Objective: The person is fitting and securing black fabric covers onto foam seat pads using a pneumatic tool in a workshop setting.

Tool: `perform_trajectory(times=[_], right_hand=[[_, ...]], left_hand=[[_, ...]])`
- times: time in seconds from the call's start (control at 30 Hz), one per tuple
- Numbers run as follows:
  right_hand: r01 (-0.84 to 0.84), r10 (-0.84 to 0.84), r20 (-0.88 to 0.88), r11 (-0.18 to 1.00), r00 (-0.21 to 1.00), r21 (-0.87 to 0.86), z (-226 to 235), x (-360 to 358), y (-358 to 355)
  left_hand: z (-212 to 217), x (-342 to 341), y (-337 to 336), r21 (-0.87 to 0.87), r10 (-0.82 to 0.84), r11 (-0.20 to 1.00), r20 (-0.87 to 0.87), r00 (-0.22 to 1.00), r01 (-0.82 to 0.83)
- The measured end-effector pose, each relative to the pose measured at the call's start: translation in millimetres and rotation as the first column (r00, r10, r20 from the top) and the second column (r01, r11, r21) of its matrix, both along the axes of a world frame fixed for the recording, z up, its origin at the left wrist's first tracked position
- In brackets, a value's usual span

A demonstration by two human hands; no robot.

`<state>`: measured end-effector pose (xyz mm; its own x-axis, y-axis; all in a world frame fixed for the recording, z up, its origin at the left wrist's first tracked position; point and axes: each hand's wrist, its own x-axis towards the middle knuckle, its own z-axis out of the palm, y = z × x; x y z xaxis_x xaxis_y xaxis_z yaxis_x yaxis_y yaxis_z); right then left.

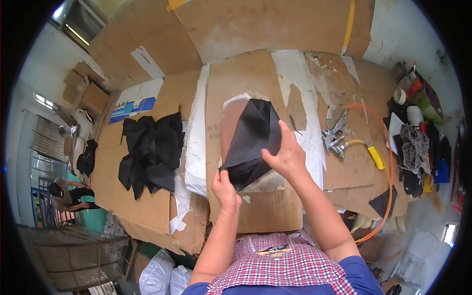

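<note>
A black piece of sheet material, like fabric or thin leather, (253, 132) is held up in front of me, creased and folded at its lower end. My left hand (227, 192) pinches its lower left corner between thumb and fingers. At its right edge, my right hand (289, 156) grips with the fingers partly behind it and the thumb in front. Below the piece, and partly hidden by it, lies a brown pad with a whitish, shiny rim (231, 123). A loose heap of similar black pieces (150, 152) rests to the left on the cardboard-covered table (265, 211).
On the right lies a metal spray gun (335, 141) with an orange hose (388, 162) curving down over the table's edge. Beyond it are cloths and containers (415, 147). Cardboard (275, 29) lines the back. A person (73, 195) is far left; white bags (157, 273) stand below.
</note>
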<state>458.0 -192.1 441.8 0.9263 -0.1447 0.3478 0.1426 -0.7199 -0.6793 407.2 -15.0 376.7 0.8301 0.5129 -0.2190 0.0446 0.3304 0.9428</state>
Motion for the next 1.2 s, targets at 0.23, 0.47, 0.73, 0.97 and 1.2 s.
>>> perform_trajectory(times=[0.23, 0.47, 0.73, 0.97, 1.2], right_hand=[[0.426, 0.166, -0.493, 0.32, 0.854, 0.846, -108, -7, -22], [0.479, 0.22, -0.487, 0.092, 0.845, 0.873, -101, -6, -5], [0.119, -0.125, -0.002, 0.932, 0.992, 0.343, -109, 43, -47], [-0.132, 0.348, -0.217, 0.75, 0.912, 0.649, -102, 113, -42], [0.257, -0.013, -0.569, 0.901, 0.822, 0.349, -122, 102, -39]], left_hand=[[-36, 14, 49, -0.668, -0.049, 0.718, -0.33, 0.943, -0.196], [-71, 102, 92, -0.5, -0.119, 0.866, -0.189, 0.975, 0.009], [-10, 95, 49, -0.127, -0.129, 0.981, 0.132, 0.983, 0.146], [-32, 213, 93, -0.043, -0.263, 0.965, -0.222, 0.939, 0.26], [-32, 252, 89, 0.43, -0.338, 0.734, -0.44, 0.832, 0.526]])
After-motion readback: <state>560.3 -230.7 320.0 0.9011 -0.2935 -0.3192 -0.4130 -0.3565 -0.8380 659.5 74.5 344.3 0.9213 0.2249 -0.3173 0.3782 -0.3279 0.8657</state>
